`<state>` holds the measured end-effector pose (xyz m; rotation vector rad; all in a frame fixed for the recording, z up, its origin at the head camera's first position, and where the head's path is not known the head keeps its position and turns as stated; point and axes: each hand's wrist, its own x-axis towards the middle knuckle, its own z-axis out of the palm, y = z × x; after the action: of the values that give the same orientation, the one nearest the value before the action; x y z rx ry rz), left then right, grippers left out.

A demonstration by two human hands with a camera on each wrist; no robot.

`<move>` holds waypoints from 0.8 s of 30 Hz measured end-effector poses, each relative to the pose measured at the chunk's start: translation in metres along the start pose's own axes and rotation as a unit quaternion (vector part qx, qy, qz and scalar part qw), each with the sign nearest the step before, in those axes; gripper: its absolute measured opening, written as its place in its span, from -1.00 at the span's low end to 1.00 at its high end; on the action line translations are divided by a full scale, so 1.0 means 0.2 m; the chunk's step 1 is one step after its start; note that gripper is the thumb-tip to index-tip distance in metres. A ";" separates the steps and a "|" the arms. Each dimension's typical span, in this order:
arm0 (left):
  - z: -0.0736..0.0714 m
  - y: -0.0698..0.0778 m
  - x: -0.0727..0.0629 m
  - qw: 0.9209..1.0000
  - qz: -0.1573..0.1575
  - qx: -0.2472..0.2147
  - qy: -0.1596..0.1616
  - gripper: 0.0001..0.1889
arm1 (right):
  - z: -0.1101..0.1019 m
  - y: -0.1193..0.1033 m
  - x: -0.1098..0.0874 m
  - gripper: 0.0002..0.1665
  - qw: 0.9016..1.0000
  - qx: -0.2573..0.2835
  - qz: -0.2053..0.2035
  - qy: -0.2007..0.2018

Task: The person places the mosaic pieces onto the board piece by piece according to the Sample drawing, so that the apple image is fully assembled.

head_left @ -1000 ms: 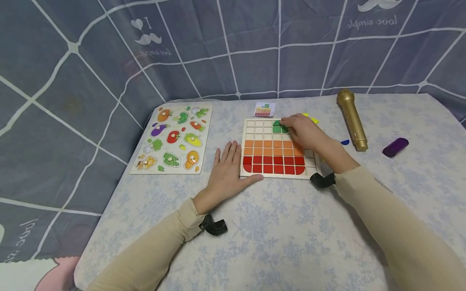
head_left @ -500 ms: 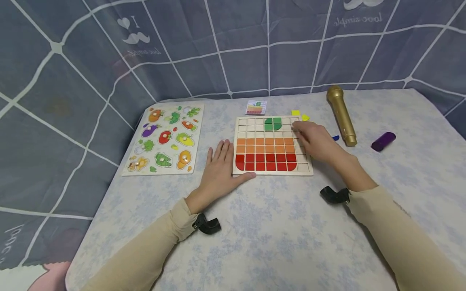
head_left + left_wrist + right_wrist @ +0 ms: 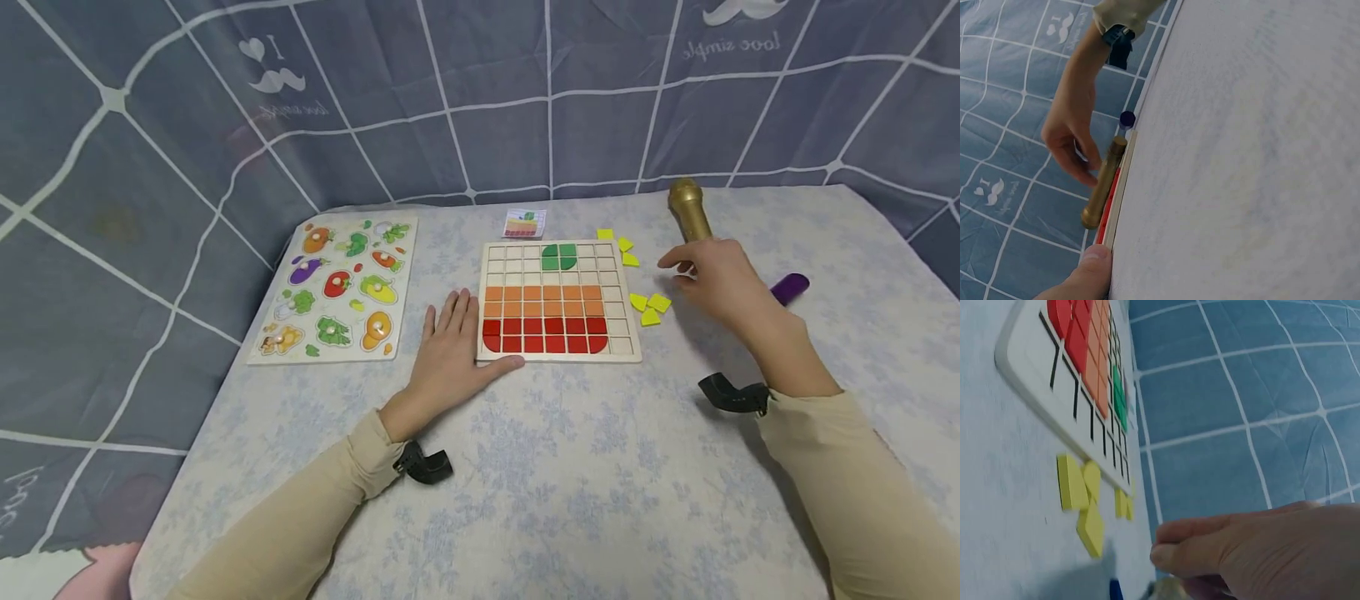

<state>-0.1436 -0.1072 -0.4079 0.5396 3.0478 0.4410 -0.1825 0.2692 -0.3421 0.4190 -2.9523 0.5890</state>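
Observation:
My left hand (image 3: 450,358) lies flat on the table, fingers straight along the left side of a wooden grid board (image 3: 626,333), thumb at its lower left edge. Red tiles (image 3: 543,333) fill the board's two front rows, with orange tiles (image 3: 542,301) behind them and green tiles (image 3: 558,257) near the back. My right hand (image 3: 723,279) hovers right of the board, fingers loosely bent, with nothing seen between them. It overlaps a gold microphone (image 3: 690,208), hiding its lower part. In the right wrist view, a blue piece (image 3: 1115,590) lies below that hand.
Yellow tiles (image 3: 650,317) lie loose along the board's right side. A small picture card (image 3: 524,222) is behind the board. On the left lies a vegetable puzzle board (image 3: 330,292). A purple cylinder (image 3: 791,288) is partly behind my right hand. A grid-patterned curtain (image 3: 502,108) borders the table.
My right hand has left the green tiles and moved right, over the microphone. More yellow tiles now show, while the blue piece is hidden in the head view. My left hand stays in place.

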 end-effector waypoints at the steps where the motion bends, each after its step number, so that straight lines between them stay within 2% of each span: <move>1: 0.00 0.00 0.00 1.000 0.000 0.000 0.000 0.29 | -0.01 0.01 0.00 -0.68 1.000 -0.003 0.006 -0.001; 8: -0.01 0.00 0.00 1.000 0.004 -0.004 0.004 0.28 | 0.02 0.05 -0.02 -0.66 0.999 -0.047 0.017 0.003; 14: 0.00 0.00 0.00 1.000 0.002 -0.003 0.005 0.28 | 0.06 0.04 -0.03 -0.72 0.997 -0.073 0.004 0.031; 24: -0.01 0.00 0.00 1.000 0.002 -0.003 0.002 0.28 | 0.08 0.06 -0.02 -0.75 0.999 -0.050 -0.002 0.015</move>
<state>-0.1435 -0.1071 -0.4067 0.5460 3.0482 0.4531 -0.1834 0.2742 -0.3619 0.4021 -2.9364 0.4398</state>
